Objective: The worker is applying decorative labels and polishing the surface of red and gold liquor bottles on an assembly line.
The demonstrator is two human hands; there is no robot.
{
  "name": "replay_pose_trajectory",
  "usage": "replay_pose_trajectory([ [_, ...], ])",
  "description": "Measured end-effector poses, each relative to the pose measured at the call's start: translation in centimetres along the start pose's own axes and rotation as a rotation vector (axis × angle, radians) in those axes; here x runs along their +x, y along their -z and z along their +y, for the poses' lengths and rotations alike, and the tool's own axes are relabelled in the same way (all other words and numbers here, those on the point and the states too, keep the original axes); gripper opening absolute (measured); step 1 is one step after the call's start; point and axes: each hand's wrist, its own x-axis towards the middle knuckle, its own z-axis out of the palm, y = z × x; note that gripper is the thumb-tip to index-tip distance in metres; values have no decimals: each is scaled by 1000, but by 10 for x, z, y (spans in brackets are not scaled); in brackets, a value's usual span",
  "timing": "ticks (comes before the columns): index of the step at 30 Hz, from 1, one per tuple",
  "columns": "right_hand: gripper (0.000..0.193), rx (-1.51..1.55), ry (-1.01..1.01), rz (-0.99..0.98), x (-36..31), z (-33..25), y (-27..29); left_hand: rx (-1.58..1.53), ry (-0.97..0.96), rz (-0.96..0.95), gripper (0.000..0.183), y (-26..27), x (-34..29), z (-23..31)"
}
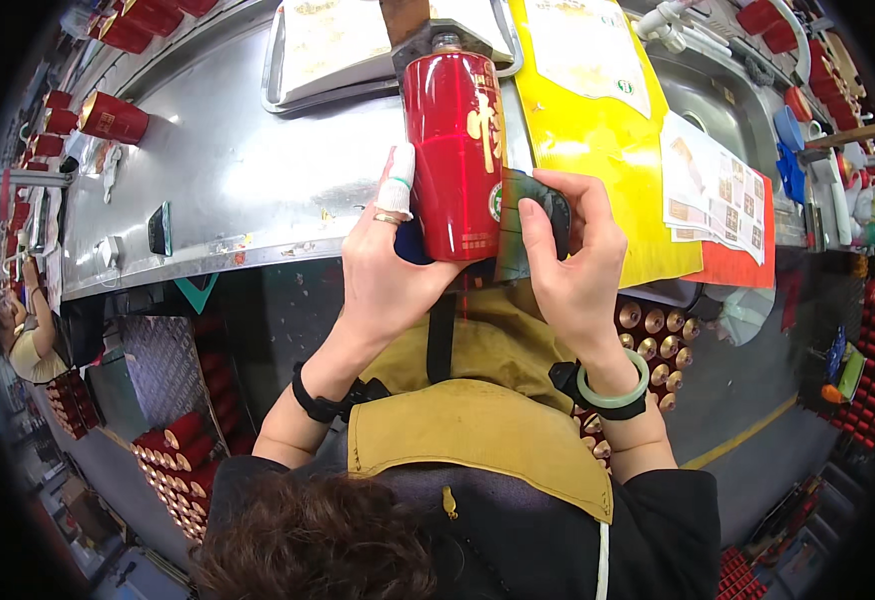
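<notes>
A glossy red bottle with gold lettering lies in front of me, its narrow neck pointing away into a dark metal holder. My left hand grips its near left side, with the thumb under the base. A white wrap covers one finger of that hand, above a ring. Against the bottle's lower right side sits a dark green, see-through flexible piece. My right hand pinches this piece between thumb and fingers. Whether it sticks to the bottle, I cannot tell.
A metal workbench carries a tray, a yellow sheet, and printed papers. Another red bottle lies at the far left; a sink is at right. Several red bottles stand low left. A person is farther left.
</notes>
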Motion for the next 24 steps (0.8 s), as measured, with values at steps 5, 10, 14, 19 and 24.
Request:
replay_pose_trajectory([
  [5,22,70,16,39,3,14,2,110,-135,104,92,-10,6,3],
  [10,23,39,-2,27,1,6,0,171,-190,134,92,-12,3,2],
  [14,23,49,23,42,1,1,-6,154,-189,152,92,-12,0,2],
  [19,24,27,27,40,1,-1,-10,150,-185,152,92,-13,-1,0],
  [24,23,27,35,-2,5,-8,-16,196,-225,176,90,-17,-1,-3],
])
